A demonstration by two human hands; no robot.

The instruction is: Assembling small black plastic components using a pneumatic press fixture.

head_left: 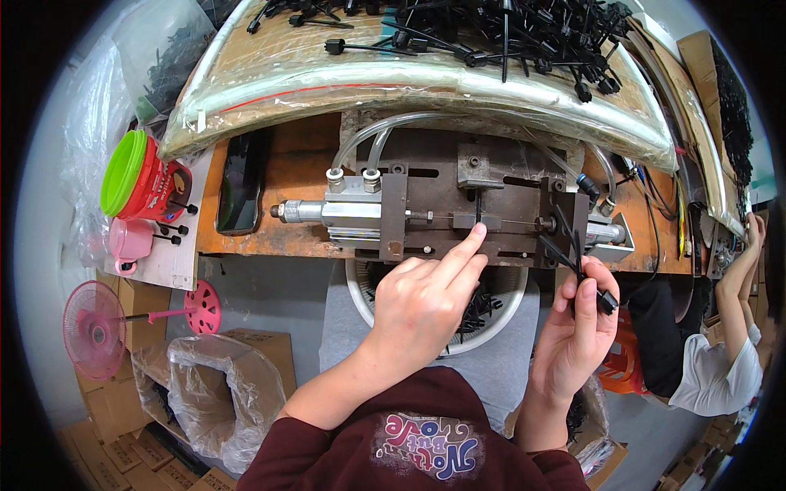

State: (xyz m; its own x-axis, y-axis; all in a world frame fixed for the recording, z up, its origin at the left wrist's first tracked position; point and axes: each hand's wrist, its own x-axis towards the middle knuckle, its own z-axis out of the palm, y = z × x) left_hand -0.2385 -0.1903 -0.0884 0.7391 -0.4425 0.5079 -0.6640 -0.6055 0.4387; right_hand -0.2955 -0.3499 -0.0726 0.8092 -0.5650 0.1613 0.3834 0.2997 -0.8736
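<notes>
Single head-worn fisheye, facing down, close above hands (422,299).

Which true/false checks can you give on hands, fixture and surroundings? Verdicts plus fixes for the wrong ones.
1. The right hand holds black strap-like parts. True.
2. Both hands are well away from the fixture. False: the left hand has its index fingertip at the small centre block of the metal fixture.
3. A white basket with black parts in it sits below the fixture's near edge. True.
4. The fan is blue. False: the fan is pink.
5. The green-rimmed red tub stands left of the fixture. True.
</notes>
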